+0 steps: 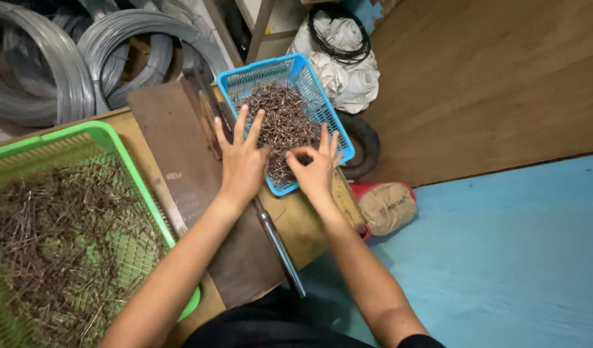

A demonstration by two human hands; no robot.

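A blue plastic basket (309, 80) holds a heap of short rusty brown nails (285, 119). My left hand (243, 158) lies flat with fingers spread on the near left edge of the heap. My right hand (314, 167) is at the basket's near rim, thumb and forefinger pinched together over the nails; whether a nail is between them I cannot tell. A large green basket (126, 154) at the left holds many more of the same nails (51, 238), spread thinly.
Both baskets sit on a worn wooden bench (303, 225) with a dark board (174, 148) and a metal bar (280, 248). Coils of grey wire (71, 58) lie behind. White cloth (345, 71), a tyre (367, 145), a tan sack (387, 206) and blue floor (503, 258) are at right.
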